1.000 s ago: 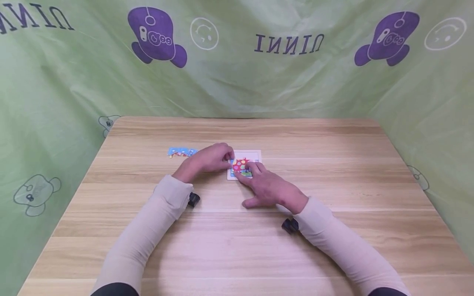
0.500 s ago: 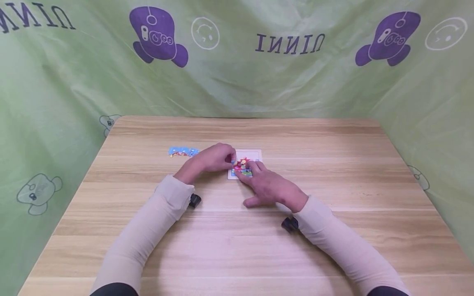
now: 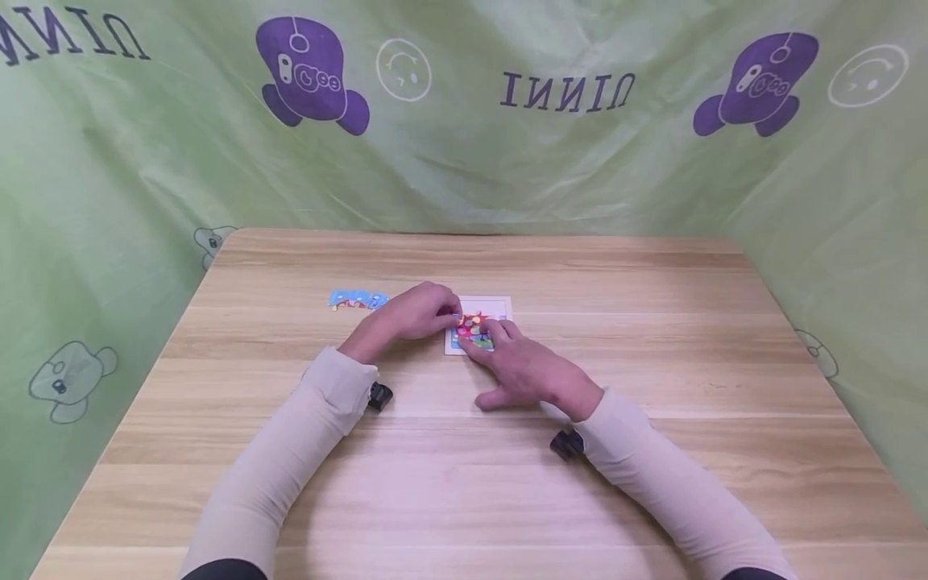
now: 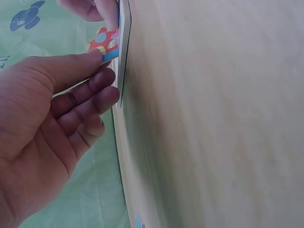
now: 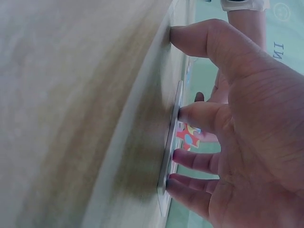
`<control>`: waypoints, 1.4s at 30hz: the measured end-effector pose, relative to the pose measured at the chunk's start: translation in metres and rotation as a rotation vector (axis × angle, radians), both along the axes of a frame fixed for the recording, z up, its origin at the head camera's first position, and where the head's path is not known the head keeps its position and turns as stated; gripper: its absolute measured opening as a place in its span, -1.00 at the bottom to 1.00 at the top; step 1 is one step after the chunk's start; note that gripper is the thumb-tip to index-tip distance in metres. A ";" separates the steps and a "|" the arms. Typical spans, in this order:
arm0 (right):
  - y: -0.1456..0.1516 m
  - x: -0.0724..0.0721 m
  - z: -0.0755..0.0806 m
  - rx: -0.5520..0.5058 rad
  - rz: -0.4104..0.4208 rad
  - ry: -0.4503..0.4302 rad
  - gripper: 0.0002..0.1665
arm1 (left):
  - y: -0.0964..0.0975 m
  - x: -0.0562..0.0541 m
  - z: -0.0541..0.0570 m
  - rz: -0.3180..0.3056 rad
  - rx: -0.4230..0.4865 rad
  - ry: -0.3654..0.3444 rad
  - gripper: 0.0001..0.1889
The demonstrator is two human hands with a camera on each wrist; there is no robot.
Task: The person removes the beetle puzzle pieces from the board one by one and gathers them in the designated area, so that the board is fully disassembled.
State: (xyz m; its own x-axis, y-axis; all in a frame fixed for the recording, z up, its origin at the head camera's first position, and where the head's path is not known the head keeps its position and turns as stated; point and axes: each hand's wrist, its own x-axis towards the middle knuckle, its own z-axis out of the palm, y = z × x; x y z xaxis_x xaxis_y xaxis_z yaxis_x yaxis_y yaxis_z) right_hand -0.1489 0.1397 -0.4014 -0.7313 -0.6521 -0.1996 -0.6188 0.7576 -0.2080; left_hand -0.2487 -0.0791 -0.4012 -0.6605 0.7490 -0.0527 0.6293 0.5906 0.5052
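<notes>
Near the middle of the table lies a white-bordered puzzle board [image 3: 484,303] with colourful pieces in its near part. Thumb and fingers of my left hand [image 3: 420,310] pinch a red jigsaw piece [image 4: 101,41] with coloured dots and a blue edge. In the left wrist view this piece is tilted up from the board; how its lower edge meets the board is hard to tell. My right hand [image 3: 528,369] has its fingers spread, with several fingertips resting on the board and its near edge. Its thumb stays apart, by the tabletop.
Blue jigsaw pieces [image 3: 355,299] with red and white parts lie on the table left of the board, partly behind the left wrist. The wooden table [image 3: 464,491] ends at a green printed curtain [image 3: 464,177]. Each wrist carries a small black camera [image 3: 380,396].
The dotted red piece has shifted and changed its tilt slightly at the left fingertips. Both hands stay in almost the same places. The head view has moved a little.
</notes>
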 end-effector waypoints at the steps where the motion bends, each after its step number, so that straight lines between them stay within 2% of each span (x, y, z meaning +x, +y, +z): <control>1: 0.000 0.000 0.000 -0.003 0.000 -0.002 0.11 | 0.000 0.000 0.000 0.001 0.001 0.000 -0.90; 18: 0.001 -0.001 -0.002 -0.009 0.001 0.004 0.11 | -0.005 -0.002 -0.001 0.027 0.080 -0.049 -0.94; 24: 0.000 -0.001 -0.001 -0.010 0.001 -0.003 0.13 | -0.012 -0.004 -0.005 0.087 0.137 -0.106 -0.93; 29: -0.001 0.000 0.001 -0.012 -0.003 -0.004 0.11 | -0.016 -0.003 -0.003 0.150 0.126 -0.091 -0.92; 36: 0.000 0.001 0.001 -0.013 -0.015 -0.009 0.11 | -0.027 -0.001 0.002 0.126 0.057 -0.089 -0.87; 42: 0.000 0.001 0.001 -0.017 -0.020 -0.020 0.11 | -0.041 0.002 0.007 0.142 0.049 -0.125 -0.88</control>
State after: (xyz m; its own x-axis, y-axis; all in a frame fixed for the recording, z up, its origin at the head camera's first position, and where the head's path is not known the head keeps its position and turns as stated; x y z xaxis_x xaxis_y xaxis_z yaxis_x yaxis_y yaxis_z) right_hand -0.1474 0.1395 -0.3999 -0.7400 -0.6411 -0.2034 -0.5992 0.7658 -0.2335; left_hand -0.2463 -0.1199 -0.3938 -0.7502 0.6525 -0.1068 0.4720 0.6416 0.6046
